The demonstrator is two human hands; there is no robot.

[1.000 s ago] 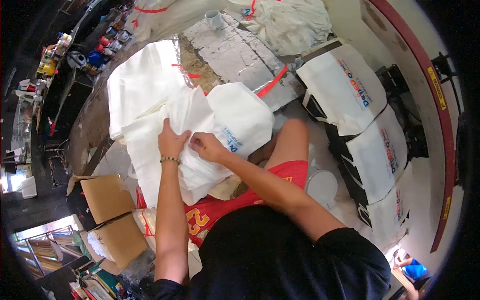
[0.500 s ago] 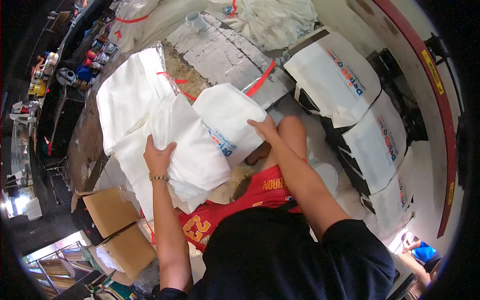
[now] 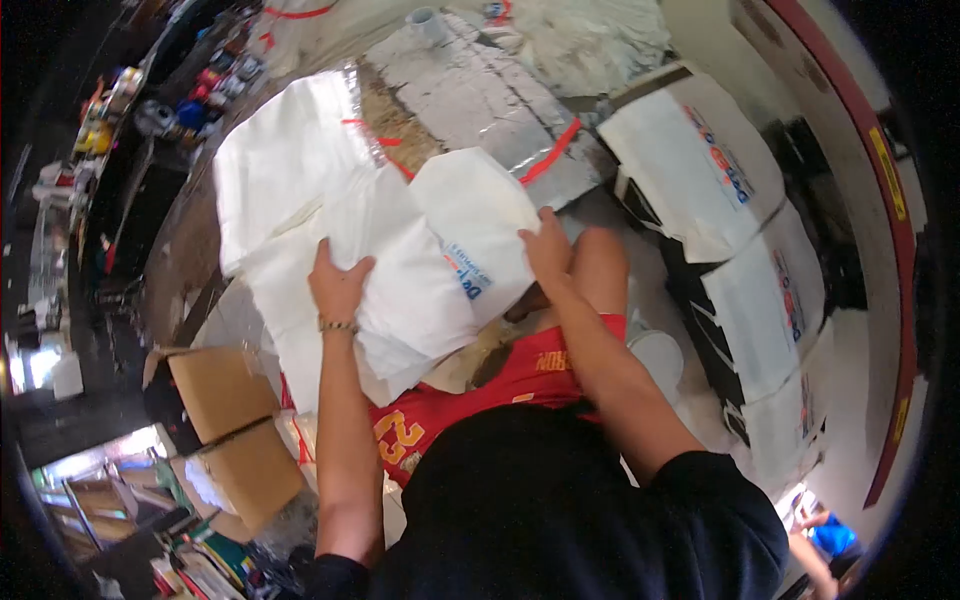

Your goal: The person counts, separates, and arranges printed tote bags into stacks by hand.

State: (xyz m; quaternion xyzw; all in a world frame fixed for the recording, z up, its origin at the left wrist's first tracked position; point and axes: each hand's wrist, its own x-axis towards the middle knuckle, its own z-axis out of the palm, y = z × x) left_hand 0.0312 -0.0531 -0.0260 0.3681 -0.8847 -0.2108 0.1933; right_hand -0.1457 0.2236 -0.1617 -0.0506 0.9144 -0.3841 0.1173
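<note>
Across my lap and the work surface lie white fabric sheets or bags [image 3: 285,150] in a loose, overlapping stack. My left hand [image 3: 340,287] rests on the stack, thumb and fingers spread apart. On the right, my right hand [image 3: 547,250] pinches the edge of a white printed bag [image 3: 475,195] with blue and red lettering. That bag is slightly lifted and lies against the stack's right side. The fingers under its edge are hidden.
Printed white bags [image 3: 700,165] hang over a dark rack at right. A foil-wrapped board [image 3: 480,85] with red tape and a white cup [image 3: 425,25] lie ahead. Cardboard boxes [image 3: 225,395] stand at lower left, paint containers [image 3: 195,112] at upper left. Another person's arm [image 3: 812,565] shows at lower right.
The whole view has shifted, so things appear a little further right. My right fingers sit slightly higher along the printed bag's edge. My left hand stays on the stack.
</note>
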